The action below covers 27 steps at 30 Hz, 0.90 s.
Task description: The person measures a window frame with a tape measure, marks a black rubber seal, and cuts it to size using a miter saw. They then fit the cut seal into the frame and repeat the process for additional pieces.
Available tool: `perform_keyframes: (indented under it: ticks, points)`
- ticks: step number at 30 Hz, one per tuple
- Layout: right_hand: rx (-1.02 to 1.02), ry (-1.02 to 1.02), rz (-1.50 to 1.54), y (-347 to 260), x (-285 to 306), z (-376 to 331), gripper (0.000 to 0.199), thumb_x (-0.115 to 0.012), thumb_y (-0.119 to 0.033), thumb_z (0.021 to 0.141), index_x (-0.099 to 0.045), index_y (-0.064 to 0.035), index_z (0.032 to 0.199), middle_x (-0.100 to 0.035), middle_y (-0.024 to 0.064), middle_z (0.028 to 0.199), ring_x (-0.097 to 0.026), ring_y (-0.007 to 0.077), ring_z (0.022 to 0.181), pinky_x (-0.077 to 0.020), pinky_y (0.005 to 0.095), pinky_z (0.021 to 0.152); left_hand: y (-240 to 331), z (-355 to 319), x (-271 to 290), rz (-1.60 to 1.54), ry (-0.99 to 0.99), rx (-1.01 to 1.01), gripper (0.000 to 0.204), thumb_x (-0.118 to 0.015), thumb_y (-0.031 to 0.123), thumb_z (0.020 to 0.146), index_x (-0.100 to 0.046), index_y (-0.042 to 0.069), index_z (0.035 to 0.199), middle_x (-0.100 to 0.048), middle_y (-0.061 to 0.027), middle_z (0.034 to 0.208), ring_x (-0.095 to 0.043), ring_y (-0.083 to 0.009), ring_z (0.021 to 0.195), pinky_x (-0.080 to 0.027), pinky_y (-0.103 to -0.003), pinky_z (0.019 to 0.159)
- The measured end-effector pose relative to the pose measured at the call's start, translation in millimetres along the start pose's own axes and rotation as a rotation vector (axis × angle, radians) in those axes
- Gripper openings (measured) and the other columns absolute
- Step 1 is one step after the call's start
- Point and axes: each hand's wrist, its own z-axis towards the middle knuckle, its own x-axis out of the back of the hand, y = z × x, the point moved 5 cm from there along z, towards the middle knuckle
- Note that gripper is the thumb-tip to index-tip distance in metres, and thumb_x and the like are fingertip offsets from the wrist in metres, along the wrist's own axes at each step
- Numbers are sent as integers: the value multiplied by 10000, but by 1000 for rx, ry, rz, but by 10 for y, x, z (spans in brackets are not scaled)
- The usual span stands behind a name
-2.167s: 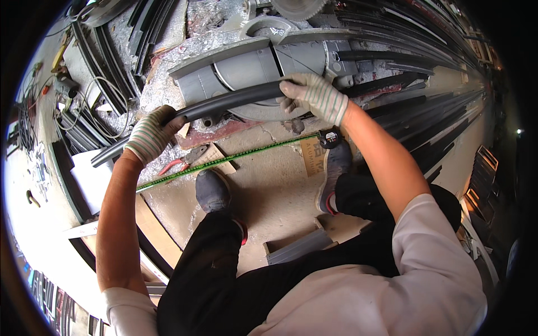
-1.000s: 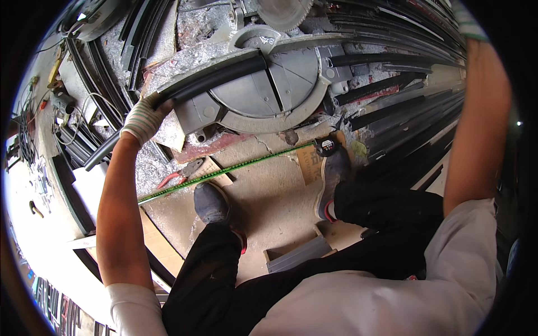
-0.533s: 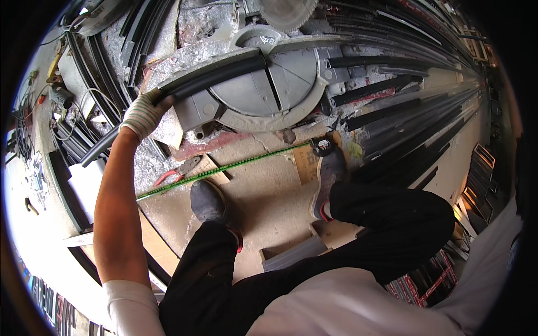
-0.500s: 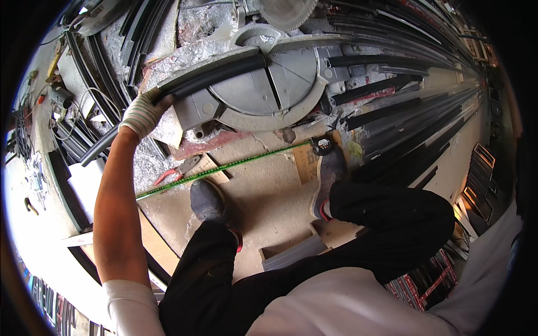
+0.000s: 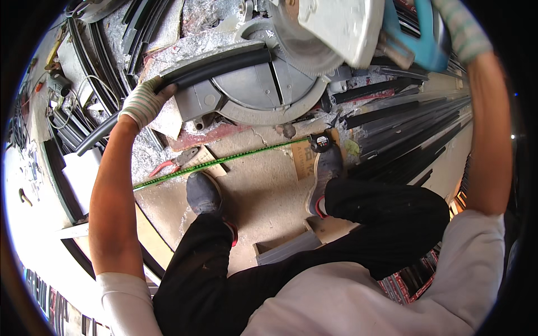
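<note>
My left hand point(image 5: 143, 104), in a striped knit glove, is closed around a long black profile point(image 5: 224, 66). That profile lies along the fence on the grey bed of a mitre saw point(image 5: 246, 95), its far end close to the slot. The other end sticks out past my left hand toward the lower left. At the upper right, my gloved right hand point(image 5: 464, 33) is on the teal handle point(image 5: 421, 39) of the saw head; its fingertips are partly hidden. The round toothed blade point(image 5: 305, 53), blurred, hangs above the bed beside a white guard point(image 5: 342, 28).
A green tape point(image 5: 224, 163) runs across the floor from its black case point(image 5: 321, 142) by my right shoe. Red-handled pliers point(image 5: 174, 161) lie near my left shoe. Many dark profiles point(image 5: 412, 120) are stacked at right, others point(image 5: 143, 33) at upper left. A grey offcut point(image 5: 288, 250) lies between my legs.
My right hand has come into view on the saw handle. The saw head has swung down into view with its blade and guard. My left hand keeps its hold on the profile.
</note>
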Motion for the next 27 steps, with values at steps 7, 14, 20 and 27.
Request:
perform_keyframes:
  ticks: [7, 14, 20, 27]
  points:
    - [-71, 239, -41, 260, -104, -919, 390, -708, -260, 1010, -619, -19, 1303, -715, 55, 926, -654, 83, 753, -586, 248, 764, -33, 64, -59, 11, 36, -39, 535, -707, 425, 981, -683, -43, 1239, -748, -232, 1096, -720, -312, 1035, -525, -381, 951]
    - [54, 411, -208, 113, -274, -1152, 335, -597, -27, 933, -613, -23, 1267, -640, 34, 782, -598, 74, 576, -522, 222, 532, -116, 108, -95, -20, 59, -54, 543, -720, 430, 974, -686, -46, 1233, -752, -220, 1072, -716, -298, 988, -532, -377, 938]
    - [-18, 425, -116, 150, -329, -1203, 361, -574, -31, 950, -579, -42, 1310, -635, 35, 831, -589, 74, 607, -518, 214, 564, -205, 127, -94, -38, 71, -47, 549, -724, 445, 969, -693, -35, 1233, -754, -215, 1065, -717, -290, 985, -532, -372, 938]
    - [-63, 450, -29, 308, -340, -1282, 369, -570, -59, 979, -543, -59, 1347, -626, 37, 837, -586, 82, 622, -518, 225, 578, -158, 127, -98, 0, 40, -30, 565, -728, 454, 965, -690, -39, 1237, -755, -218, 1081, -721, -294, 1003, -531, -374, 942]
